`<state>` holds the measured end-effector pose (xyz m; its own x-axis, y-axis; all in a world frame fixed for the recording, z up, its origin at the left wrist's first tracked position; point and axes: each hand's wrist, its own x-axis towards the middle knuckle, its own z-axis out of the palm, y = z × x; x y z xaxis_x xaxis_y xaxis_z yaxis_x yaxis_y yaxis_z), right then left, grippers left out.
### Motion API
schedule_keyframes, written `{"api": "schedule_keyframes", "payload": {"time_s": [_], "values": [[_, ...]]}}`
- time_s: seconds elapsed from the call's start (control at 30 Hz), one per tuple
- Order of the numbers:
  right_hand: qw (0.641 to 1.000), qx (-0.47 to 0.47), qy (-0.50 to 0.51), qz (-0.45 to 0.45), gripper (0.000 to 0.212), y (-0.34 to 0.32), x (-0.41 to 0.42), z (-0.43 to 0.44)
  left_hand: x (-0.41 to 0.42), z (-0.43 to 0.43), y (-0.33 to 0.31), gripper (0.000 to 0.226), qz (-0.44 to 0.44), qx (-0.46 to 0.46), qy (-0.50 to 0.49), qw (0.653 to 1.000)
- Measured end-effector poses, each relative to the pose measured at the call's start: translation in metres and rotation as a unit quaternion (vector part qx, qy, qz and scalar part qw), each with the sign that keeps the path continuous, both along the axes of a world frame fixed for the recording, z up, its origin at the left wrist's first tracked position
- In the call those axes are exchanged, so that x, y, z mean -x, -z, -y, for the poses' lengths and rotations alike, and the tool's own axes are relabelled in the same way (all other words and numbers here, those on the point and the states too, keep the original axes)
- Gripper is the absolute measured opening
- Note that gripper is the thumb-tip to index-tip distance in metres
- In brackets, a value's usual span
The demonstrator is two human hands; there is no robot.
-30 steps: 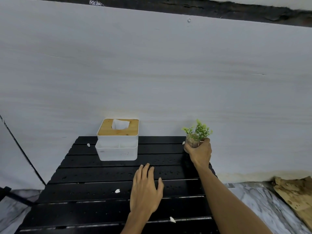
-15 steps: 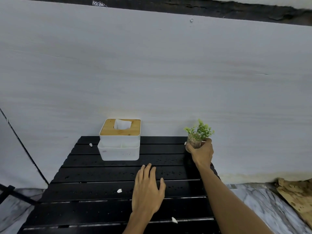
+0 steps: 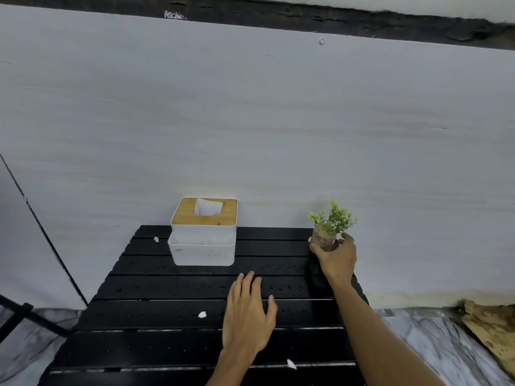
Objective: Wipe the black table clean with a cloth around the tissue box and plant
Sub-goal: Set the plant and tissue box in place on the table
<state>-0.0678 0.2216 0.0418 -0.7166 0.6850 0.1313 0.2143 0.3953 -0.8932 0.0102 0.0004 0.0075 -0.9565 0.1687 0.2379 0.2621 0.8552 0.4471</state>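
View from the head camera, looking down on a black slatted bench (image 3: 172, 285) that stood against a pale wall (image 3: 250, 121). The right hand (image 3: 338, 259) reached to the far right corner of the bench, its fingers (image 3: 347, 237) curled closed around the clear pot of a small green plant (image 3: 331, 221); the pot stood upright at the bench's edge, and whether its base touched the slats could not be told. The left hand (image 3: 246, 319) was spread palm down over the middle slats, fingers extended and slightly parted, holding nothing; contact with the surface could not be confirmed. A white tissue box (image 3: 204, 232) with a wooden lid and a tissue showing in its slot stood at the rear of the bench, left of centre and well apart from the plant, with a white open tray attached at its front. Water droplets dotted the slats between the box and the hands. Small white scraps (image 3: 202, 314) lay on the bench: one left of the box, one left of the left hand, one near the front edge. Marbled floor (image 3: 418, 335) showed at right.
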Motion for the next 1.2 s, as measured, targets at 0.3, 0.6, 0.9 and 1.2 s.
{"api": "schedule_keyframes", "payload": {"time_s": [0.3,0.6,0.9,1.2], "values": [[0.991,0.018,0.022,-0.131,0.057,-0.028,-0.035,0.112,0.007,0.028,-0.038,0.051,-0.090,-0.205,-0.016,0.975],[0.927,-0.080,-0.365,0.022,0.119,-0.041,-0.010,0.174,0.069,0.136,-0.082,0.097,-0.037,-0.165,-0.114,0.979],[0.915,-0.142,-0.368,0.081,0.121,-0.039,0.018,0.191,0.119,0.164,-0.074,0.118,0.105,-0.167,-0.025,0.980],[0.926,-0.148,-0.348,0.009,0.110,-0.024,0.014,0.193,0.109,0.155,-0.062,0.108,0.035,-0.227,-0.035,0.973]]}}
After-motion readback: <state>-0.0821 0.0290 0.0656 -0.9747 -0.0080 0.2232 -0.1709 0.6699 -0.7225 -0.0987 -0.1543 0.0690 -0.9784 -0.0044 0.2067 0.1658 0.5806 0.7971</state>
